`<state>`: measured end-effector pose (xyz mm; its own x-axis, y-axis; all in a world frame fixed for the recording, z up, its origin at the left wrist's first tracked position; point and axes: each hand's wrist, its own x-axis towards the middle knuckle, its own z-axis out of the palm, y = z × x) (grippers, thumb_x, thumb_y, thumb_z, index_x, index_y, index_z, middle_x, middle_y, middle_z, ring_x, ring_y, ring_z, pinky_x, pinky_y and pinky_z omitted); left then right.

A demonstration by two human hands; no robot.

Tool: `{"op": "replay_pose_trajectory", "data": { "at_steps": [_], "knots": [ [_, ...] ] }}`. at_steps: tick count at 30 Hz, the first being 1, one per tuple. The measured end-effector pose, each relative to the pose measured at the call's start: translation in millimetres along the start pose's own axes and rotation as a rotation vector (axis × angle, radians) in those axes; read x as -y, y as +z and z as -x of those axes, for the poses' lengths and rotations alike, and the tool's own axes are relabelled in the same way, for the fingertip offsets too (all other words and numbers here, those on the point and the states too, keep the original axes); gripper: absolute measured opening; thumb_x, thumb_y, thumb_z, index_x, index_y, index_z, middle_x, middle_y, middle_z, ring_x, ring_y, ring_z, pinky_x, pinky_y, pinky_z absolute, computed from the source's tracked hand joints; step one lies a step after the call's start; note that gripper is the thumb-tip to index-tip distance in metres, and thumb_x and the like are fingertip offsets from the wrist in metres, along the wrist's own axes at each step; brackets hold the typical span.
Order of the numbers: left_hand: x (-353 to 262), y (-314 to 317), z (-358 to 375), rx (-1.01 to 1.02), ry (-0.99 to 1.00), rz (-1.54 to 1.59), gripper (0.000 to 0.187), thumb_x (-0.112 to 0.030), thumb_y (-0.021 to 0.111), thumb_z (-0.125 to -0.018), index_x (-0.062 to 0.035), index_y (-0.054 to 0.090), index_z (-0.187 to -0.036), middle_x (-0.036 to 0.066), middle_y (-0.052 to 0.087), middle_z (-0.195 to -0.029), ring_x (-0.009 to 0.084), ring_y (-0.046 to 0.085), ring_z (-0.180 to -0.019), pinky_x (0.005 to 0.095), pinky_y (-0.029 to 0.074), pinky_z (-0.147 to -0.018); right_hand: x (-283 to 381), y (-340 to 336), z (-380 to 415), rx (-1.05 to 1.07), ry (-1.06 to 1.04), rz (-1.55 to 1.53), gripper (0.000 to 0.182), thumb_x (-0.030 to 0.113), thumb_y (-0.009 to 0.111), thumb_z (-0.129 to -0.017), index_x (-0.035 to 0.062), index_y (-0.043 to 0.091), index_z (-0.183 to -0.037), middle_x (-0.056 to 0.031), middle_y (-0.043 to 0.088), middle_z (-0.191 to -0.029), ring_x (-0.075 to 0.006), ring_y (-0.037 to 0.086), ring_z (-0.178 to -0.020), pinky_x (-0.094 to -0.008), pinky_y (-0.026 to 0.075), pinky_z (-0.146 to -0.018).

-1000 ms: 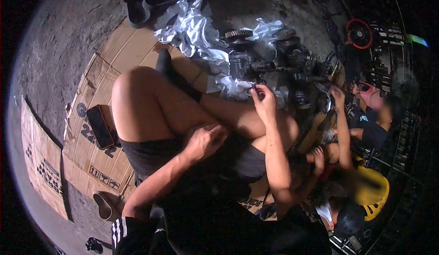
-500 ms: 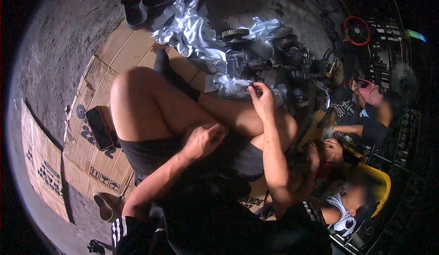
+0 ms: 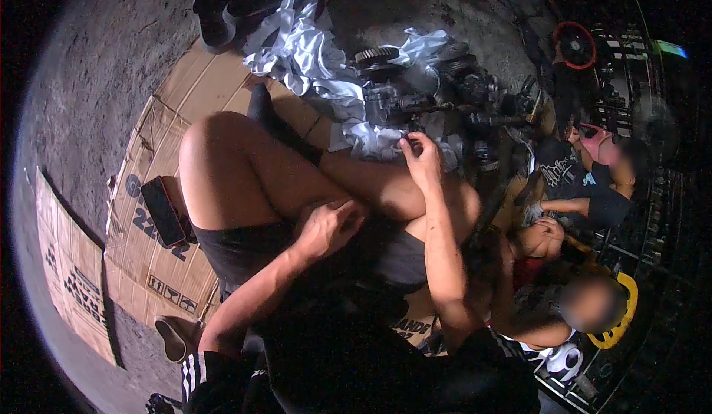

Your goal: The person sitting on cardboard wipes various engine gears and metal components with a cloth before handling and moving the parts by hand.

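My left hand (image 3: pixel 326 228) rests on my lap against my crossed leg, its fingers curled into shadow. Whatever they may hold is hidden. Raised over my other shin, my right hand (image 3: pixel 425 163) has thumb and fingers brought together around something small and dark that I cannot make out. Just beyond its fingertips lies a crumpled white cloth (image 3: pixel 368 138). Farther off are dark, greasy metal parts (image 3: pixel 404 101), a toothed gear (image 3: pixel 377 56) and a larger heap of white rags (image 3: pixel 300 56).
Flattened cardboard (image 3: pixel 141 265) lies under me, with a phone (image 3: pixel 163 211) on it at my left. A slipper (image 3: pixel 172 340) is behind that. To the right sit two people, one with a hand (image 3: pixel 547 237) near the knee. A red-rimmed fan (image 3: pixel 575 45) stands at the back.
My hands have hardly moved. The nearer person at the right has turned the head and shifted the arms; the farther person has shifted slightly.
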<state>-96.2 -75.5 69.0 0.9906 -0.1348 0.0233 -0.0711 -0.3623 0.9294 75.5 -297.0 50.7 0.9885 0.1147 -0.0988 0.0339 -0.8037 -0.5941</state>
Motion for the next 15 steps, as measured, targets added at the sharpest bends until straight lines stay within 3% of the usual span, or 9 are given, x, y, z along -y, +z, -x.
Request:
{"op": "replay_pose_trajectory", "data": {
  "at_steps": [1,2,5,7,14,15],
  "knots": [
    [-2.3,-1.8,-0.1,0.042,-0.04,-0.011,0.018,-0.025,0.066,-0.088,-0.0105,0.065,-0.099,0.016,0.066,-0.081,0.039,0.064,-0.069,0.0476,0.052,-0.061,1.2,-0.8,-0.1,0.04,0.037,-0.012,0.039,0.033,0.07,-0.09,-0.0006,0.067,-0.109,-0.0183,0.069,-0.11,-0.0311,0.064,-0.107,-0.0386,0.047,-0.096],
    [-4.5,-3.6,-0.4,0.083,-0.081,-0.021,0.015,-0.02,0.068,-0.086,-0.0104,0.064,-0.097,0.013,0.067,-0.092,0.0371,0.066,-0.08,0.046,0.054,-0.068,2.6,-1.1,0.1,0.04,0.038,-0.013,0.039,0.033,0.07,-0.09,-0.0006,0.067,-0.109,-0.0183,0.069,-0.11,-0.0311,0.064,-0.107,-0.0386,0.047,-0.096],
    [-6.4,-5.3,-0.8,0.119,-0.113,-0.051,0.015,-0.019,0.068,-0.085,-0.0102,0.064,-0.097,0.013,0.066,-0.092,0.0373,0.066,-0.081,0.0457,0.054,-0.068,-0.7,0.7,-0.2,0.034,0.054,0.008,0.039,0.034,0.07,-0.09,-0.0004,0.067,-0.108,-0.0182,0.069,-0.11,-0.0308,0.064,-0.107,-0.0386,0.047,-0.096],
    [-6.5,-5.8,-0.6,0.112,-0.109,-0.04,0.016,-0.019,0.068,-0.085,-0.0101,0.064,-0.097,0.013,0.066,-0.092,0.0372,0.066,-0.081,0.0456,0.054,-0.068,-4.8,3.9,-1.2,-0.047,-0.044,0.012,0.037,0.034,0.073,-0.086,0.0023,0.069,-0.105,-0.0128,0.071,-0.092,-0.0234,0.064,-0.082,-0.0354,0.05,-0.077],
    [-5.3,-5.0,-0.9,0.107,-0.098,-0.034,0.015,-0.018,0.068,-0.086,-0.0088,0.064,-0.097,0.014,0.067,-0.092,0.0364,0.066,-0.084,0.0455,0.054,-0.069,-6.1,3.1,-1.4,-0.065,-0.036,0.004,0.036,0.033,0.074,-0.085,0.0025,0.069,-0.104,-0.0115,0.07,-0.089,-0.0223,0.064,-0.079,-0.0346,0.051,-0.076],
    [-9.9,-8.9,-3.3,0.108,-0.096,-0.036,0.015,-0.018,0.068,-0.086,-0.0088,0.064,-0.097,0.014,0.067,-0.092,0.0364,0.066,-0.084,0.0455,0.054,-0.069,-4.3,0.8,-1.2,-0.016,0.017,-0.013,0.037,0.033,0.073,-0.087,0.0017,0.068,-0.106,-0.0138,0.07,-0.098,-0.0251,0.064,-0.091,-0.0359,0.049,-0.084]
  ]
}}
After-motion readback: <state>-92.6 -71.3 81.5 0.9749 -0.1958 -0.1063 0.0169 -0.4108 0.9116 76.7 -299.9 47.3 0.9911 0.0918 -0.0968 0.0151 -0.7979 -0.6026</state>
